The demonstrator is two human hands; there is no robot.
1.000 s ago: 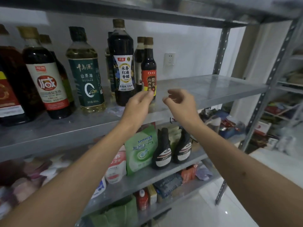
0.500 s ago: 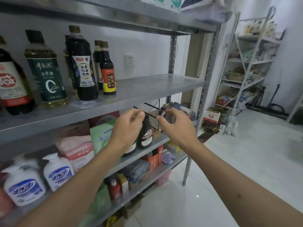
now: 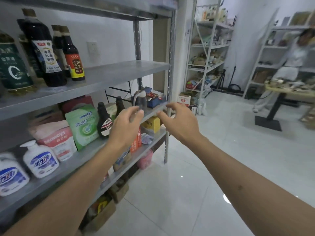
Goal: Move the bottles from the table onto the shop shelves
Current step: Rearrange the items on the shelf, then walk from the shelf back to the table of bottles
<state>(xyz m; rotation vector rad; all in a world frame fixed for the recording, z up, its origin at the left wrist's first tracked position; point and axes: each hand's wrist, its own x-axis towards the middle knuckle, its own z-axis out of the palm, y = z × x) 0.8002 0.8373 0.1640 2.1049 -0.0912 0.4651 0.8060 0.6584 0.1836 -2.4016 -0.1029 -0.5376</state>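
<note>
Our left hand [image 3: 126, 126] and right hand [image 3: 179, 121] hang in the air before the grey metal shelving unit [image 3: 119, 72], each grip loosely spread with fingers relaxed and holding nothing. Just beyond the left fingertips, two dark squeeze bottles with oval labels [image 3: 104, 121] stand upright on the middle shelf, caps up, long axes vertical. On the shelf above, the dark vinegar bottle with a red and yellow label [image 3: 72, 57] stands upright beside the taller dark bottle with a white label [image 3: 45, 51] and the green-labelled oil bottle [image 3: 12, 65], all necks pointing up. Far right, we see a blurred person [image 3: 289, 65] behind a round wooden surface [image 3: 288, 92].
</note>
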